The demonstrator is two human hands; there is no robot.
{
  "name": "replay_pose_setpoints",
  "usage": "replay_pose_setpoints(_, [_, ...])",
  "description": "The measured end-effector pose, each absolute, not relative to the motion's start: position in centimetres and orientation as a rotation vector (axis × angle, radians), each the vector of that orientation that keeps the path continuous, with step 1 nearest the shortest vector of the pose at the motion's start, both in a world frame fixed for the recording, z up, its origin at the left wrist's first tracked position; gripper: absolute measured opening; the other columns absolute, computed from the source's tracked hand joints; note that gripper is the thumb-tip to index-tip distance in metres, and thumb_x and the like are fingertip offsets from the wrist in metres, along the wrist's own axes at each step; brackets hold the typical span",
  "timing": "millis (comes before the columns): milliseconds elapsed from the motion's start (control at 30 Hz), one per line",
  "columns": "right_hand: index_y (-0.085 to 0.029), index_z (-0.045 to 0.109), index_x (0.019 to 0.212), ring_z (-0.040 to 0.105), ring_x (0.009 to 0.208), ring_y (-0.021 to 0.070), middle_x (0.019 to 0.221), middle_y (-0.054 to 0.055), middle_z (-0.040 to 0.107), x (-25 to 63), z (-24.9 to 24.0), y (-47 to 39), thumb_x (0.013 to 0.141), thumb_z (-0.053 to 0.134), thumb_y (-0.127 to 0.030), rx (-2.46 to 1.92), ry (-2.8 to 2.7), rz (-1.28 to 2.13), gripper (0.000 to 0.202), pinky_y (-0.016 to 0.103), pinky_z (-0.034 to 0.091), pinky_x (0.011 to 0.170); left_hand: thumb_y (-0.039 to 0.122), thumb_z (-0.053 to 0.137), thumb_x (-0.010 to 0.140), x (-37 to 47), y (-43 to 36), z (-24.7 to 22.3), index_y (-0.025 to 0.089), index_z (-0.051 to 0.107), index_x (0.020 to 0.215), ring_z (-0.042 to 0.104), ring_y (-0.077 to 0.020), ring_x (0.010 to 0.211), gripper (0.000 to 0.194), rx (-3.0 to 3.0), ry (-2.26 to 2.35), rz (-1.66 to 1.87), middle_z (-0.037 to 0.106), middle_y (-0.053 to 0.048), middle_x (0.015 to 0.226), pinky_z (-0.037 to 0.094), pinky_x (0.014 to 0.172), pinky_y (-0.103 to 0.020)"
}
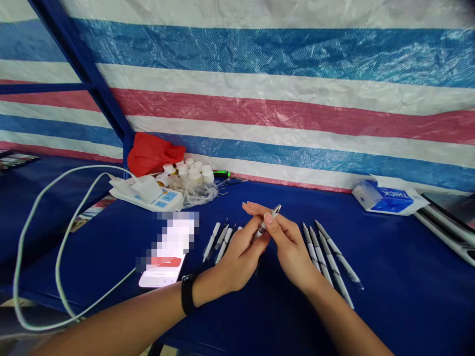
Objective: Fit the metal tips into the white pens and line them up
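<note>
Over the middle of the blue table, my left hand (243, 257) is closed around the barrel of a white pen (261, 230). The pen slants up to the right and has a silvery cone at its upper end. My right hand (293, 244) pinches it near that cone between thumb and fingers. Much of the barrel is hidden by the fingers. Left of my hands lie several white pen barrels (211, 241) with thin dark-tipped pieces, some hidden behind the left hand. To the right, several white pens (336, 264) lie side by side, partly behind the right forearm.
A lit phone (166, 272) lies at left, near a white power strip (163, 200) with looped cables (22, 237). Behind are a red bag (152, 153), several white-capped bottles (195, 173) and a green-handled tool (222, 174). A blue-white tissue pack (389, 198) sits back right.
</note>
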State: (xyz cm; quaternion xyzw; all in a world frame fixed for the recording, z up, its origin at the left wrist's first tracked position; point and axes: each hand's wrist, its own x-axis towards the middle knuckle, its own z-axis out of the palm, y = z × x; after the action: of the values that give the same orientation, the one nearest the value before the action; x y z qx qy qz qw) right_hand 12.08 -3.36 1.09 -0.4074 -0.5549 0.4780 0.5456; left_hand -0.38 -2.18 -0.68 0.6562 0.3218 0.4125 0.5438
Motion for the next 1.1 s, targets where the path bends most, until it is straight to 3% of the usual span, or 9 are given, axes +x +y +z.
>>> replay_pose_setpoints(100, [-0.032, 0.073, 0.122, 0.06, 0.128, 0.0274, 0.13, 0.001, 0.071, 12.2, 1.1, -3.6, 0.098, 0.053, -0.053, -0.955, -1.372, 1.133, 0.038, 0.043, 0.053, 0.103, 0.039, 0.046, 0.098, -0.2, -2.5, -0.6, 0.019, 0.048, 0.093, 0.028, -0.0089, 0.051, 0.02, 1.361, 0.712, 0.952, 0.033, 0.008, 0.061, 0.023, 0.046, -0.022])
replay_pose_setpoints(200, [-0.031, 0.074, 0.12, 0.065, 0.122, 0.025, 0.129, 0.001, 0.071, 12.2, 1.2, -3.6, 0.098, 0.055, -0.048, -0.957, -1.409, 1.108, 0.034, 0.04, 0.053, 0.102, 0.043, 0.045, 0.099, -0.2, -2.6, -0.7, 0.019, 0.047, 0.088, 0.028, -0.0089, 0.051, 0.026, 1.388, 0.697, 0.964, 0.034, 0.008, 0.06, 0.022, 0.045, -0.023])
replay_pose_setpoints(400, [-0.026, 0.081, 0.085, 0.074, 0.089, 0.0228, 0.097, 0.003, 0.08, 11.7, 1.2, -3.4, 0.087, 0.071, -0.039, -1.07, -1.329, 0.829, 0.016, 0.035, 0.058, 0.082, 0.038, 0.043, 0.1, -0.3, -2.4, -1.0, 0.019, 0.047, 0.08, 0.029, -0.0092, 0.052, 0.028, 1.569, 0.783, 1.022, 0.036, 0.007, 0.06, 0.023, 0.049, -0.024])
replay_pose_setpoints(500, [-0.026, 0.078, 0.103, 0.074, 0.092, 0.0227, 0.103, 0.004, 0.079, 11.7, 1.4, -3.3, 0.083, 0.075, -0.037, -1.051, -1.218, 0.815, 0.023, 0.035, 0.059, 0.082, 0.04, 0.044, 0.101, -0.2, -2.2, -0.9, 0.019, 0.048, 0.083, 0.03, -0.0092, 0.052, 0.028, 1.598, 0.813, 1.029, 0.037, 0.007, 0.06, 0.024, 0.05, -0.024])
replay_pose_setpoints(600, [-0.029, 0.07, 0.122, 0.073, 0.102, 0.0225, 0.11, 0.004, 0.078, 11.9, 1.6, -3.4, 0.088, 0.071, -0.038, -0.958, -1.143, 0.873, 0.036, 0.038, 0.057, 0.091, 0.044, 0.044, 0.101, -0.3, -2.0, -0.5, 0.019, 0.049, 0.087, 0.029, -0.0094, 0.051, 0.029, 1.567, 0.822, 1.045, 0.034, 0.008, 0.059, 0.025, 0.05, -0.024])
replay_pose_setpoints(733, [-0.029, 0.072, 0.118, 0.075, 0.094, 0.0209, 0.092, 0.001, 0.079, 12.2, 1.9, -3.2, 0.087, 0.073, -0.036, -0.896, -1.138, 0.928, 0.032, 0.04, 0.056, 0.096, 0.047, 0.043, 0.101, -0.3, -2.0, -0.1, 0.019, 0.052, 0.091, 0.029, -0.01, 0.05, 0.031, 1.594, 0.846, 1.054, 0.033, 0.008, 0.06, 0.023, 0.05, -0.025])
replay_pose_setpoints(933, [-0.03, 0.072, 0.11, 0.064, 0.068, 0.0121, 0.071, -0.006, 0.067, 13.0, 2.2, -2.9, 0.081, 0.078, -0.027, -0.91, -1.175, 0.867, 0.03, 0.029, 0.055, 0.078, 0.045, 0.041, 0.101, -0.3, -2.3, -0.1, 0.021, 0.047, 0.084, 0.029, -0.0101, 0.049, 0.03, 1.604, 0.863, 1.01, 0.035, 0.008, 0.058, 0.023, 0.049, -0.026])
replay_pose_setpoints(1000, [-0.031, 0.073, 0.109, 0.064, 0.074, 0.0124, 0.076, -0.005, 0.066, 13.1, 2.4, -3.0, 0.082, 0.076, -0.026, -0.935, -1.234, 0.806, 0.028, 0.028, 0.054, 0.079, 0.045, 0.042, 0.1, -0.3, -2.2, -0.2, 0.021, 0.044, 0.081, 0.029, -0.0099, 0.048, 0.03, 1.602, 0.892, 1.006, 0.034, 0.008, 0.057, 0.022, 0.049, -0.026])
replay_pose_setpoints(1100, [-0.031, 0.075, 0.11, 0.067, 0.097, 0.0174, 0.106, 0.002, 0.072, 13.0, 2.6, -3.3, 0.087, 0.071, -0.031, -0.931, -1.288, 0.805, 0.024, 0.032, 0.055, 0.087, 0.042, 0.042, 0.1, -0.3, -2.0, -0.2, 0.021, 0.043, 0.079, 0.031, -0.0099, 0.049, 0.03, 1.634, 0.906, 1.016, 0.036, 0.008, 0.058, 0.023, 0.05, -0.026])
